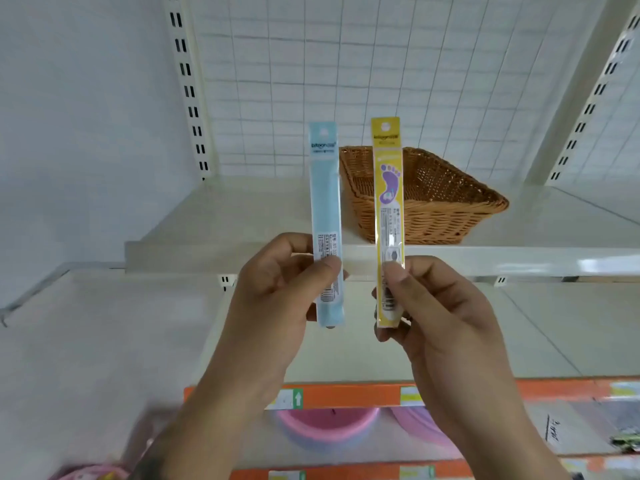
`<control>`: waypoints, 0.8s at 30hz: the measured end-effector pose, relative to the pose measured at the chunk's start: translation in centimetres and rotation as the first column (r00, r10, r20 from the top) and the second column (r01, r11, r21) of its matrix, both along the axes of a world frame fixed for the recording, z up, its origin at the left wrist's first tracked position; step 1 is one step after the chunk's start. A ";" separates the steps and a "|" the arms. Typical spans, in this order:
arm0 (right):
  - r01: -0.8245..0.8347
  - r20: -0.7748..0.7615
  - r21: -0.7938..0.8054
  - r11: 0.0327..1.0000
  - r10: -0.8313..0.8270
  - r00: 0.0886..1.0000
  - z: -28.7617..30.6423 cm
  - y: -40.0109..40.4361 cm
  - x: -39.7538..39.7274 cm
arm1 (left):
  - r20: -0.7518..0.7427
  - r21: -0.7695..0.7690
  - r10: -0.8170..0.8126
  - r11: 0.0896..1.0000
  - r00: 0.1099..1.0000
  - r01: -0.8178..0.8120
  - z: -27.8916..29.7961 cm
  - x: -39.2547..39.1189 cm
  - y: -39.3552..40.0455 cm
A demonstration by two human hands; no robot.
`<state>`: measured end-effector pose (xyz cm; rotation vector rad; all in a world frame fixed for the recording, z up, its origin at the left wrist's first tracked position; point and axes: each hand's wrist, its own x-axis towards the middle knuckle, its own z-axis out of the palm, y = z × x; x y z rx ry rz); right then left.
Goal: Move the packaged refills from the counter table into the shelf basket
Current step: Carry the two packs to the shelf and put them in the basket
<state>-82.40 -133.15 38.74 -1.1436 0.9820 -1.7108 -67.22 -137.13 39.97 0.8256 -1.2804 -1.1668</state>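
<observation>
The left hand (277, 289) pinches a blue packet (325, 216), the right hand (433, 306) a yellow packet (388, 209), both upright; tip them forward over the shelf's front edge into the basket (450, 202).

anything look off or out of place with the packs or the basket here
Nothing stands out. The left hand holds the blue pack upright and the right hand holds the yellow pack upright, both looking intact. The wicker basket sits level on the white shelf behind them, turned at an angle to the shelf edge.
</observation>
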 end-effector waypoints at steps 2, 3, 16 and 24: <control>0.048 0.018 -0.083 0.995 -0.046 0.999 2.1 -0.9 -0.9 | -0.023 -0.032 -0.043 0.999 0.999 0.042 2.0 -0.5 -1.1; 0.071 0.021 -0.124 0.990 -0.069 0.997 3.2 -1.3 -1.3 | -0.018 -0.055 -0.064 0.996 0.998 0.063 3.1 -0.8 -1.7; 0.183 -0.113 -0.158 0.970 -0.202 0.973 9.9 -5.9 -3.9 | -0.052 -0.096 -0.231 0.970 0.972 0.225 11.2 -5.7 -8.8; 0.147 -0.079 -0.169 0.975 -0.162 0.984 11.5 -7.5 -4.8 | -0.124 -0.013 -0.264 0.964 0.957 0.264 12.0 -7.0 -9.9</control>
